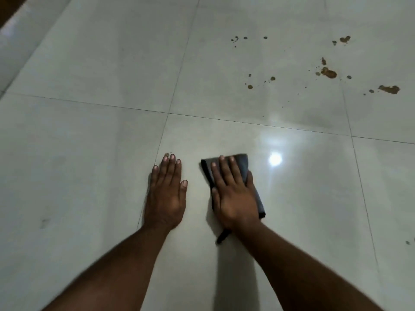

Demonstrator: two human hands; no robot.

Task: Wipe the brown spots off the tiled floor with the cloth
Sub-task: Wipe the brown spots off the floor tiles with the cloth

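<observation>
My right hand (pixel 232 194) lies flat with straight fingers on a folded dark grey cloth (pixel 241 161), pressing it onto the pale tiled floor (pixel 89 153). My left hand (pixel 167 189) rests palm down on the bare tile beside it, fingers straight, holding nothing. Brown spots (pixel 329 72) are scattered on the tiles far ahead to the right, with larger blotches (pixel 389 89) near the right edge and small drops (pixel 250 86) closer to the middle. The spots are well apart from the cloth.
A bright light reflection (pixel 275 158) shines on the tile just right of the cloth. Small dark specks (pixel 407 242) sit at the right edge. A raised pale ledge or skirting (pixel 15 41) runs along the top left.
</observation>
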